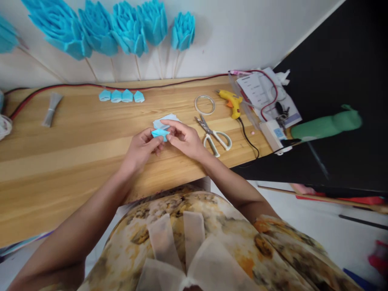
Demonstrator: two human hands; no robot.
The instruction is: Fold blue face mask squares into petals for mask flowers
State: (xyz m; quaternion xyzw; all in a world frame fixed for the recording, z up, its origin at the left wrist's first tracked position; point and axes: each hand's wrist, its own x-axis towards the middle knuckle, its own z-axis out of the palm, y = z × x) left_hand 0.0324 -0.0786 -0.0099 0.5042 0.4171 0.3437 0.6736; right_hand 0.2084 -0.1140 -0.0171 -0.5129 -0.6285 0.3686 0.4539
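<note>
Between my two hands is a small folded piece of blue paper [160, 134], held just above the wooden table. My left hand [142, 146] pinches its left end, with the thumb at the lower edge. The thumb and fingers of my right hand [185, 139] grip its right end. Behind my fingers lies a stack of pale blue paper pieces [173, 117], partly covered by my right hand. Farther back, several folded blue paper petals [121, 95] sit in a row. White-handled scissors [212, 135] lie with blades parted, right of my right hand.
Large blue paper flowers [130, 28] on thin sticks lean along the wall. A tape roll [204, 105] and yellow glue gun [232, 102] lie to the right, near a white power strip [275, 135] and green bottle [327, 124]. A red-black cable [121, 87] runs along the back edge.
</note>
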